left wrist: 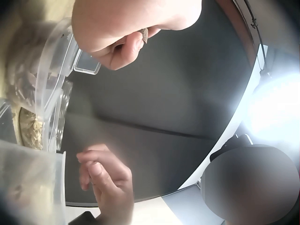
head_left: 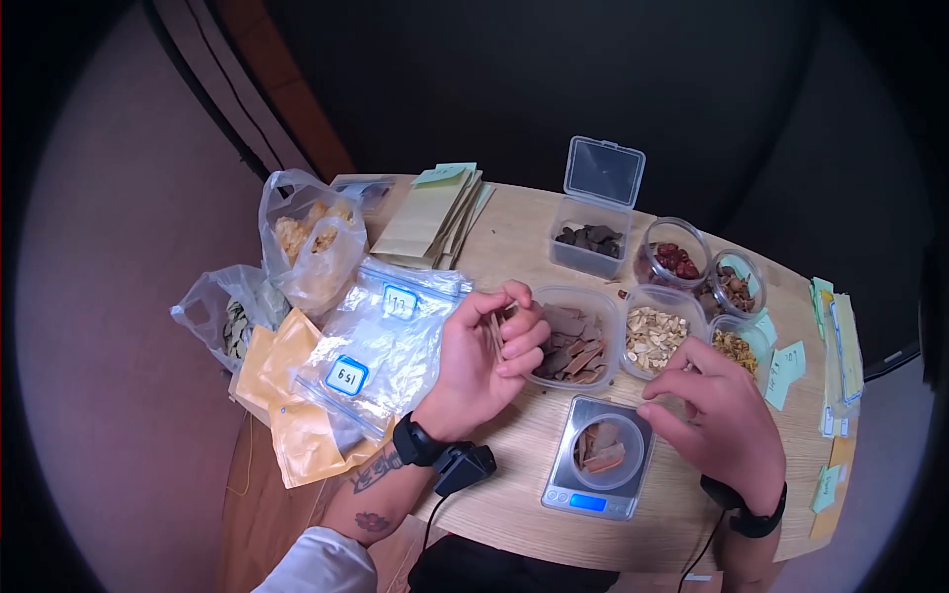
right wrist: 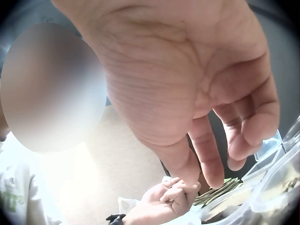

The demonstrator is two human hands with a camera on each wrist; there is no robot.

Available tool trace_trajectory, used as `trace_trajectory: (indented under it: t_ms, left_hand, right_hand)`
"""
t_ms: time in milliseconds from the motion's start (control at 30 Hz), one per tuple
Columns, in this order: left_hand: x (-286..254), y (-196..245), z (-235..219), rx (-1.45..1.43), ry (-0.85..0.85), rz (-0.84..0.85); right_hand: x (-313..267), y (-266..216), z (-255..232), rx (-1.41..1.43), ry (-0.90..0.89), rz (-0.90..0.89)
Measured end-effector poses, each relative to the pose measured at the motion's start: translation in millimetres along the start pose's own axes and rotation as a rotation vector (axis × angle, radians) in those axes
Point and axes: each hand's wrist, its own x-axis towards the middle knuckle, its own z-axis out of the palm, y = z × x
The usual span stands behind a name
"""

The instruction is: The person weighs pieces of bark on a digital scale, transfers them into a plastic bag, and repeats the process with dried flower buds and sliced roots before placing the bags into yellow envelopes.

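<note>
Bent fingers of my left hand (head_left: 491, 346) grip thin brown bark pieces beside the clear tub (head_left: 618, 321) of bark slices (head_left: 575, 351). The left wrist view shows the edge of one held piece (left wrist: 144, 35) between the fingertips. My right hand (head_left: 717, 415) hovers right of a silver digital scale (head_left: 565, 474), its fingers loosely bent and holding nothing visible. In the right wrist view, this hand's fingers (right wrist: 206, 154) hang apart. On the scale stands a round clear cup (head_left: 606, 485) with several bark pieces (head_left: 601, 450) inside; its blue display (head_left: 587, 502) is lit.
Behind stand a tub of pale slices (head_left: 655, 336), jars of red dates (head_left: 675, 262) and other dried goods, and an open-lidded box (head_left: 585, 259). Zip bags (head_left: 381, 341), padded envelopes (head_left: 316, 445), plastic bags (head_left: 311, 237) and paper bags (head_left: 425, 217) lie left. Labelled packets (head_left: 840, 346) hang right.
</note>
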Motion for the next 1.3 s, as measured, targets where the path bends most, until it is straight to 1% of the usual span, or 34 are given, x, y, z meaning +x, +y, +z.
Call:
trace_trajectory:
  t_ms: [67,167,200,233,300,333,400,433,533,633,733,800,833,900,1000,1033,1133,1233,1300]
  left_hand:
    - [0.6,1.4,-0.1,-0.087,0.021,0.048]
    - [3.4,3.3,-8.0,-0.224,0.001,0.119]
    - [4.3,3.5,-9.4,-0.245,0.039,0.153]
    - [5.9,5.2,-14.5,-0.259,0.014,0.148]
    - [8.6,7.8,-20.1,-0.292,-0.033,0.147]
    - [9.7,6.8,-16.9,-0.256,0.043,0.191]
    - [11.4,3.5,-6.8,-0.184,0.196,0.282]
    - [10.6,3.0,-7.2,-0.166,0.184,0.265]
    - [9.6,3.9,-8.5,-0.109,0.143,0.212]
    - [7.6,2.4,-6.5,-0.08,0.104,0.181]
    - [7.9,2.7,-9.6,-0.061,0.093,0.171]
    - [8.7,3.8,-15.0,-0.066,0.09,0.157]
    - [8.5,3.6,-13.9,-0.062,0.127,0.165]
    - [7.9,2.6,-8.1,-0.054,0.199,0.182]
    - [9.6,4.5,-21.9,-0.064,0.114,0.131]
    - [9.3,4.7,-21.7,-0.073,0.134,0.121]
    - [8.9,5.6,-19.8,-0.091,0.179,0.108]
    - [9.9,6.8,-20.5,-0.089,0.198,0.112]
    - [8.5,7.3,-18.4,-0.089,0.223,0.105]
  right_hand:
    - [1.1,3.7,0.8,-0.001,-0.003,-0.013]
    - [3.3,9.7,0.1,0.026,-0.02,-0.01]
    - [5.1,11.8,-1.8,0.047,-0.031,-0.006]
    - [7.7,12.6,-4.2,0.067,-0.041,-0.001]
    - [18.2,9.2,-14.0,0.124,-0.097,0.067]
    - [24.4,7.5,-18.5,0.152,-0.124,0.101]
    - [42.4,16.0,-11.4,0.103,-0.077,-0.029]
    - [52.1,21.7,-3.6,0.082,-0.055,-0.092]
    - [80.5,29.4,20.3,-0.003,-0.114,-0.178]
    - [96.4,27.6,35.1,-0.128,-0.089,-0.169]
    - [100.5,35.8,50.6,-0.248,-0.036,-0.236]
    - [99.6,38.7,58.7,-0.319,-0.087,-0.195]
    - [98.5,39.1,61.7,-0.353,-0.111,-0.175]
    - [95.5,39.4,64.9,-0.358,-0.08,-0.189]
    - [95.8,41.7,66.0,-0.357,-0.055,-0.212]
    - [96.3,42.4,65.0,-0.356,-0.05,-0.22]
    - [102.4,41.8,60.1,-0.175,-0.151,-0.155]
    - [99.7,50.1,71.0,-0.165,-0.075,-0.2]
    - [100.5,47.6,70.6,-0.113,-0.066,-0.156]
